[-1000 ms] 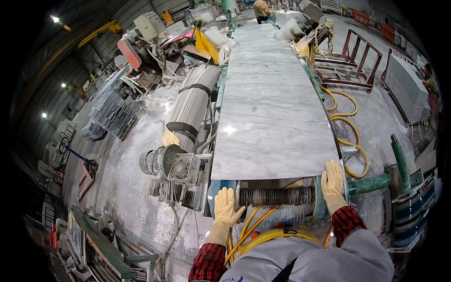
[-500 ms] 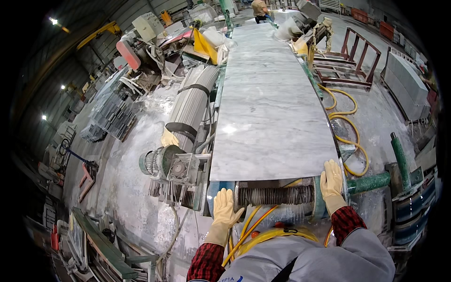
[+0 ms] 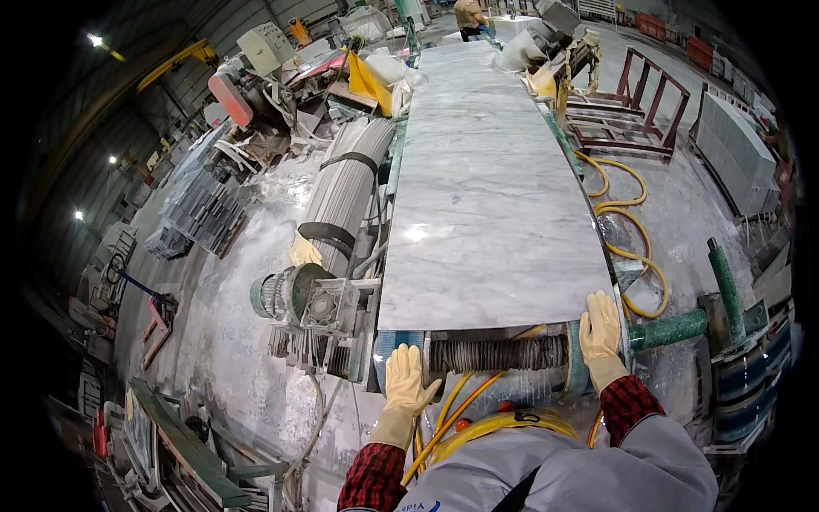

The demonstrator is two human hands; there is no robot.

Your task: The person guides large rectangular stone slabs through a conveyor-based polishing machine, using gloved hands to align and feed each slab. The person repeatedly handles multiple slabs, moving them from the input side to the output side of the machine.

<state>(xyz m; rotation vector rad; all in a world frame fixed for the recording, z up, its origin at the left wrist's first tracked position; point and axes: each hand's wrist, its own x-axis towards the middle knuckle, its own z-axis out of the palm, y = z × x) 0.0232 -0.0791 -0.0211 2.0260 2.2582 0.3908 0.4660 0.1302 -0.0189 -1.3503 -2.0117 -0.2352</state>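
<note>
Nearest the camera: grey jacket front, red plaid cuffs, and yellow hoses (image 3: 478,410) curling just below the dark ribbed roller (image 3: 499,352). Left hand (image 3: 407,384) in a cream rubber glove, fingers spread and flat, resting at the left end of the ribbed roller, just short of the slab's near edge. Right hand (image 3: 600,334) in a matching glove, fingers together and extended, palm pressed on the near right corner of the long grey-white veined marble slab (image 3: 490,196).

The slab is polished, glossy with a light glare spot, pale grey with soft darker veins, rectangular, near edge straight-cut. It lies flat above the roller and runs away from the person. Left of the slab: grey motor gearbox (image 3: 320,307), then a bundle of grey rods (image 3: 345,192). Right of the slab: green pipe (image 3: 674,328), coiled yellow hose (image 3: 627,213), red metal frame (image 3: 636,111). Beyond the slab's far end, a person (image 3: 467,15) stands.
</note>
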